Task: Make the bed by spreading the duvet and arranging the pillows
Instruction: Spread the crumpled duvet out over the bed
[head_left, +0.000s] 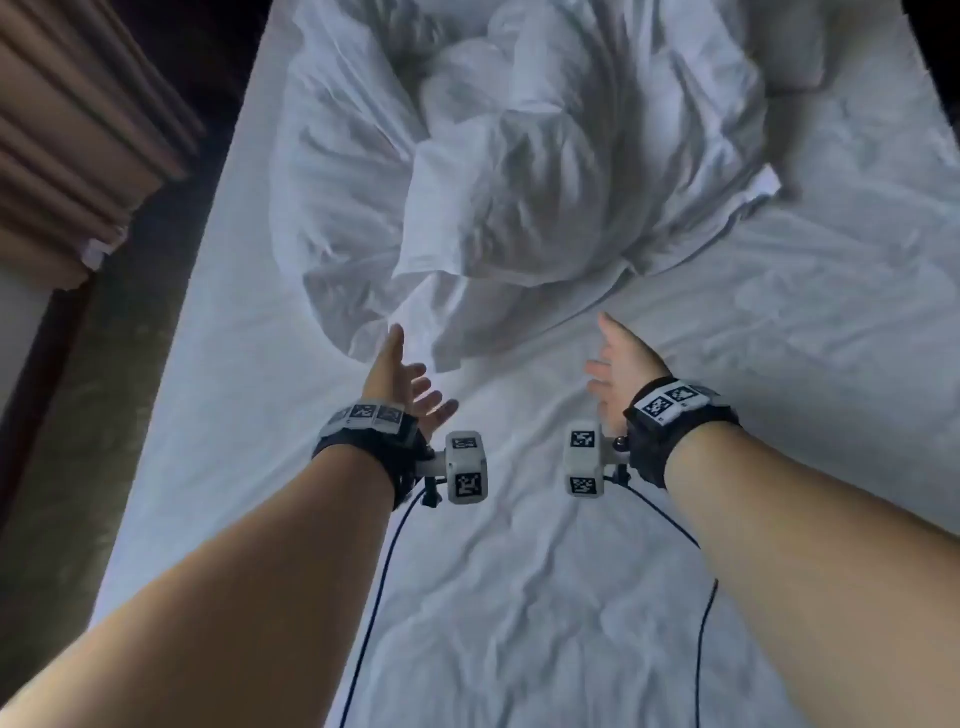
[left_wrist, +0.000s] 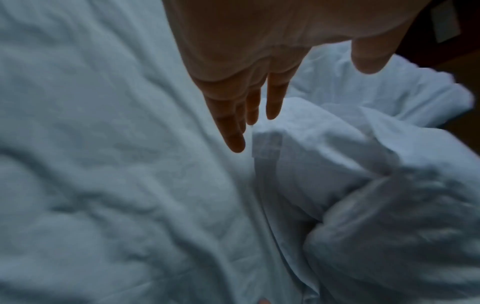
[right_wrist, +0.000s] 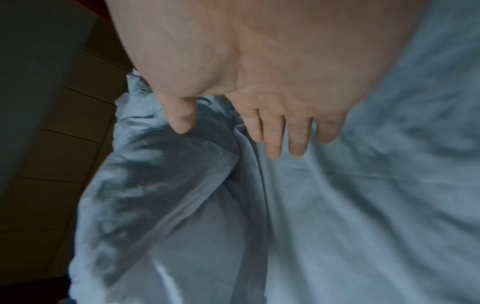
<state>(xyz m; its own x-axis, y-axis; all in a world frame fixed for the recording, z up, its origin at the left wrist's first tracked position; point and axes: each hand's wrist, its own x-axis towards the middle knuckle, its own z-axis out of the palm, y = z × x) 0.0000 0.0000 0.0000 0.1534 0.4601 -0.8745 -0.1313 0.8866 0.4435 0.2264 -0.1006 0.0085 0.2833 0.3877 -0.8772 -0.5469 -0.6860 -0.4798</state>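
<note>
Reaching forward with spread, empty fingers, the left hand (head_left: 402, 376) is nearer to the crumpled duvet (head_left: 519, 171) heaped ahead on the bed (head_left: 519, 597) than the right hand (head_left: 621, 366)

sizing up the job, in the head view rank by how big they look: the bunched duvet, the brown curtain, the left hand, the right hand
1. bunched duvet
2. brown curtain
3. left hand and right hand: both open and alike in size, so unranked.
</note>
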